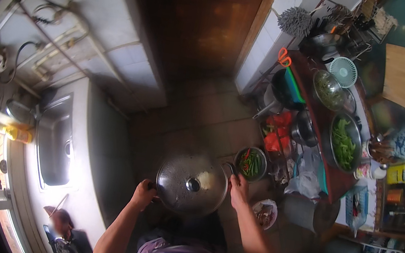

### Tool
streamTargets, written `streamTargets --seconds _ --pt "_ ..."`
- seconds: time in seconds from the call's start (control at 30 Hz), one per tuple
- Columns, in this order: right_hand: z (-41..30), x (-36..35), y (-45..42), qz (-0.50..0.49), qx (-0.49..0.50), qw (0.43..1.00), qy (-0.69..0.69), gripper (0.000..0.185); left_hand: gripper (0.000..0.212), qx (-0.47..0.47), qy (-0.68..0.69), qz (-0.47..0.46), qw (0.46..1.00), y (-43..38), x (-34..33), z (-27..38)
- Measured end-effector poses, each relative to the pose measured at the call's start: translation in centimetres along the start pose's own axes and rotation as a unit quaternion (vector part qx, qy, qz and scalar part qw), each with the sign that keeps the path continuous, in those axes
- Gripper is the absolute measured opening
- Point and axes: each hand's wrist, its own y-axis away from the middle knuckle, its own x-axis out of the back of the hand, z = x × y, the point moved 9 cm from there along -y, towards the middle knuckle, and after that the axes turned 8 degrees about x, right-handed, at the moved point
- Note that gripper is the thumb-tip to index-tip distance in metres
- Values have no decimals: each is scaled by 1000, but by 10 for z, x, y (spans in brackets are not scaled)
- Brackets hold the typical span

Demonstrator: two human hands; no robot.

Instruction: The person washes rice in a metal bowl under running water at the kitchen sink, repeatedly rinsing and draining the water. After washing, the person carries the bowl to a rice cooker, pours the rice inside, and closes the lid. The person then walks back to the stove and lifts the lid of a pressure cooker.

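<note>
A pan covered by a metal lid [179,191] with a dark knob [193,184] is held out in front of my body. My left hand [143,195] is closed around a dark grip on its left side. On the opposite side, my right hand [239,190] holds the handle [231,168]. Beyond my right hand, a metal bowl [265,160] contains green and red peppers. Below it stands a light-coloured container [271,221] lined with a plastic bag, its contents unclear. The lid hides whatever is inside the pan.
On the left, a steel sink [57,145] is set into a white counter [88,187]. To the right, a dark red table [338,187] bears a basin of leafy greens [343,145] and a colander [329,90]. A wooden door [201,16] stands ahead.
</note>
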Motion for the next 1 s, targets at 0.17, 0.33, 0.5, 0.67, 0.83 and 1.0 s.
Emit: streamTargets --seconds 0.17,0.33,0.5,0.67,0.83,1.0 --pt "62 72 -83 62 -91 994 -17 10 36 55 6 -33 998 -121 -95 26" --pt "143 118 -178 63 -164 981 -86 10 41 80 -96 -6 992 -246 -160 36" --pt "183 147 -285 103 -182 976 -54 10 42 84 -114 -4 990 -376 -226 44" --pt "246 172 -391 134 -190 970 -78 12 40 104 -64 -32 992 -499 -298 33" --pt "313 206 -491 116 -148 982 -28 15 53 85 -51 -18 995 -599 -357 2" --pt "354 235 -558 164 -132 978 9 14 56 20 -37 -63 997 -673 -418 -20"
